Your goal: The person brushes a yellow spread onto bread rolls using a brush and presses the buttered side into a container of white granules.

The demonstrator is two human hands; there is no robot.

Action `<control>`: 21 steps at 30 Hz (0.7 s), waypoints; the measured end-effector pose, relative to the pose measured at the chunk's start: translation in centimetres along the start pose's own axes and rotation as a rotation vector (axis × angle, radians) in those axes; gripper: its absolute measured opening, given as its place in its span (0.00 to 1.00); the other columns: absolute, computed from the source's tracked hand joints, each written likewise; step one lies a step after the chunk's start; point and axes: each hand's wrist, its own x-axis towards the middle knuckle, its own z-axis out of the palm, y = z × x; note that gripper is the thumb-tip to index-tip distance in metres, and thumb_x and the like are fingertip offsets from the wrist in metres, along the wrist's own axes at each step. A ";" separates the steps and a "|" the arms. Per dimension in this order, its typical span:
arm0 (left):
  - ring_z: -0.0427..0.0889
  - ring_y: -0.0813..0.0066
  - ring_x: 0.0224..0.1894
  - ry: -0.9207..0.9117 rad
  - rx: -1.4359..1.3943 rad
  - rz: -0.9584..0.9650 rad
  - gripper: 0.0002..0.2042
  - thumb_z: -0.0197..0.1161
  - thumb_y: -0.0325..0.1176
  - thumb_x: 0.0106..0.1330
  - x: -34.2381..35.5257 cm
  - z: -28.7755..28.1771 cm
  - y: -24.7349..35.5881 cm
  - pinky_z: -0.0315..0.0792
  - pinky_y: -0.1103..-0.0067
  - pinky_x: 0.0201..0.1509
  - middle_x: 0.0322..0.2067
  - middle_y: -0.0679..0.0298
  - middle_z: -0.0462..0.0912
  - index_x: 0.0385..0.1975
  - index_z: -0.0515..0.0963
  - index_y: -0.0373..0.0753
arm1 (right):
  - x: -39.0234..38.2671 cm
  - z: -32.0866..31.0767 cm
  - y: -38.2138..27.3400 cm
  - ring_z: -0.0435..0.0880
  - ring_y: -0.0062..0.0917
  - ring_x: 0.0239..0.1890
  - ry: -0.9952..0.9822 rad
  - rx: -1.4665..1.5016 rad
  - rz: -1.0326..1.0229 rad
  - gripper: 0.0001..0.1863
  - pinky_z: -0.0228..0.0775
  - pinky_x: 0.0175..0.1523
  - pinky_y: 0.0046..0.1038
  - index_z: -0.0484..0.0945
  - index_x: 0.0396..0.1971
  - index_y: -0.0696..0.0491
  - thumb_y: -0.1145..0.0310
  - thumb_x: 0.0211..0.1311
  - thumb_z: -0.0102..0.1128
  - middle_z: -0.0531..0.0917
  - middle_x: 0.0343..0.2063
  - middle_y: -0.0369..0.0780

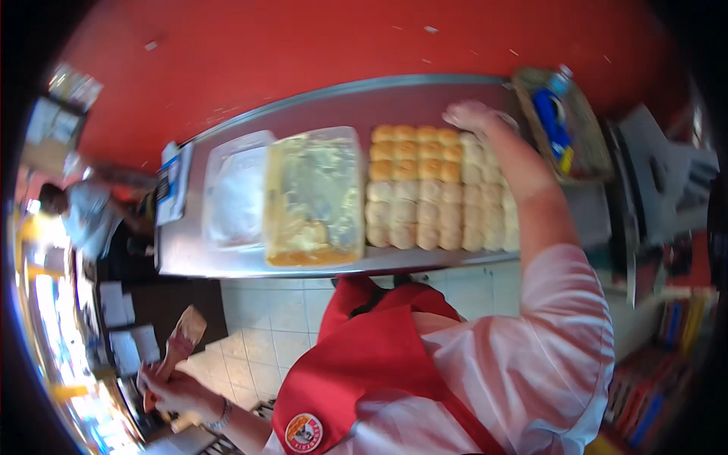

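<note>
In my left hand (178, 393), low at the left and away from the table, I grip the handle of a flat pastry brush (189, 327), bristles up. My right arm stretches across the rolls to the back of the table. There my right hand (472, 115) is just beyond the far row, its fingers blurred. Rows of bread rolls (417, 171) sit packed together, the far left ones golden and the others paler. Left of them stands a plastic tub (358, 197) smeared with a pale yellow, creamy substance. My forearm hides some of the rolls at the right.
Another plastic tub (231, 193) with white contents stands farther left. A wicker basket (599, 155) at the right back holds a blue item (552, 121) and a bottle (560, 79). Papers (176, 182) lie at the table's left end. Another person (95, 216) is at the far left.
</note>
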 end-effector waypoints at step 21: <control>0.72 0.84 0.25 0.094 -0.087 -0.073 0.04 0.57 0.27 0.62 -0.6 -0.4 -2.2 0.68 0.87 0.31 0.24 0.68 0.73 0.30 0.74 0.32 | -8.2 -5.3 -7.1 0.77 0.31 0.51 -0.028 0.638 -0.070 0.29 0.69 0.55 0.32 0.74 0.50 0.54 0.66 0.43 0.66 0.80 0.45 0.42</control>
